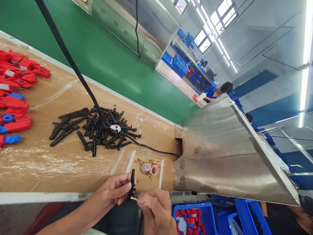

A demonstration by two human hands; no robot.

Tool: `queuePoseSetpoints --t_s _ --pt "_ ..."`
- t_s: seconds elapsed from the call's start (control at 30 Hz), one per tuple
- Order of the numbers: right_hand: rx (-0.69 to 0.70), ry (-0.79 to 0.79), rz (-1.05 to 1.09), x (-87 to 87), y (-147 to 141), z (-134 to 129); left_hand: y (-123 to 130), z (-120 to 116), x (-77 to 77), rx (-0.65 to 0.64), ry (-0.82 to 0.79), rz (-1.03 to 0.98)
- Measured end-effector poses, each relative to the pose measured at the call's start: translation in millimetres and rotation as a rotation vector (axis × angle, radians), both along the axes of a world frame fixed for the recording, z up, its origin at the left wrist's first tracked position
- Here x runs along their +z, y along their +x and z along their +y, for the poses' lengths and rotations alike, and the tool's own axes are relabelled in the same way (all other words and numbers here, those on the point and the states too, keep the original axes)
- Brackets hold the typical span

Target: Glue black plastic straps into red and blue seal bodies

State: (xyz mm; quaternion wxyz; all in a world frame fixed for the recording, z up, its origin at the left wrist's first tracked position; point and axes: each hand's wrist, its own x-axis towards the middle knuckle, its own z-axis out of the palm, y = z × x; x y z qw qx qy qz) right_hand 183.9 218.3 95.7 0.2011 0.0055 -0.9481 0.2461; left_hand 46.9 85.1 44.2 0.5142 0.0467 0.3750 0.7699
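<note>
A long black plastic part [132, 181] stands roughly upright between the thumb and fingers of my left hand [117, 189], just over the front edge of the table. My right hand [156, 207] pinches a thin cotton swab [135, 198], its white tip at the lower end of the black part. Just beyond my hands, two small clear cups sit on a stained card: one pale [146, 167], the other with reddish liquid [154, 170]. Thin sticks [157, 164] lie beside them. A heap of similar black parts [100, 127] spreads over the cardboard-covered table [80, 173].
Red and blue parts [17, 98] pile up at the far left. A black cable [70, 62] crosses the black heap. A metal panel [227, 150] borders the right side. Below it are blue bins, one [212, 217] holding red parts. Other people are at the right.
</note>
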Motion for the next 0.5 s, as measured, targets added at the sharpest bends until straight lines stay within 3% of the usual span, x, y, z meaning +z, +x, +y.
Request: queuePoseSetpoints --t_s 0.17,0.3,0.5 --pt "-0.154 -0.055 0.113 -2.0 -14 -12 5 3 -12.7 0.057 -0.003 0.103" --pt "-0.212 -0.069 0.147 -10.9 -14 -22 5 0 -14.2 0.071 -0.03 0.266" --pt "-0.04 -0.015 0.099 -27.0 5 -12 2 -5 -7.9 0.151 -0.05 0.222"
